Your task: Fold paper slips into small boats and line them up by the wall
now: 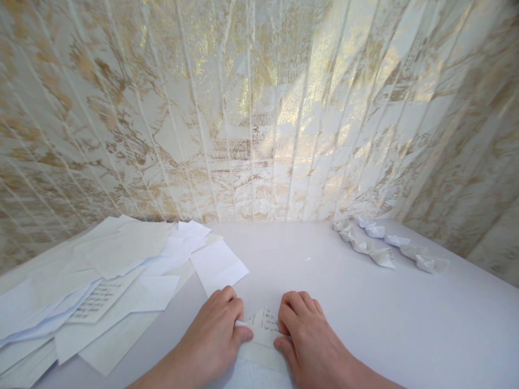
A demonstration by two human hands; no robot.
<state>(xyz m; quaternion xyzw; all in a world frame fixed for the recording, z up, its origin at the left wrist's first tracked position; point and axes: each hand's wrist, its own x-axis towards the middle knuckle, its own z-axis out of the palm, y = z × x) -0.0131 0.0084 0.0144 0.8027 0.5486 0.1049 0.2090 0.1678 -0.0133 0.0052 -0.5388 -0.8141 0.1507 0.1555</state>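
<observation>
A sheet of paper (263,337), partly folded to a peak and bearing printed text, lies between my hands near the table's front edge. Its left side is pinched by my left hand (221,327), with the thumb on top and the fingers curled. On the opposite side my right hand (304,329) grips the paper between thumb and bent fingers. The lower part of the sheet reaches down toward the bottom of the view. The fingertips of both hands are partly hidden.
Loose white papers (121,254) are heaped on the left, some printed. Two rows of small folded paper boats (381,256) stand at the back right of the white table (405,324). A tiny paper scrap (308,259) lies mid-table. Behind hangs a patterned curtain (251,108).
</observation>
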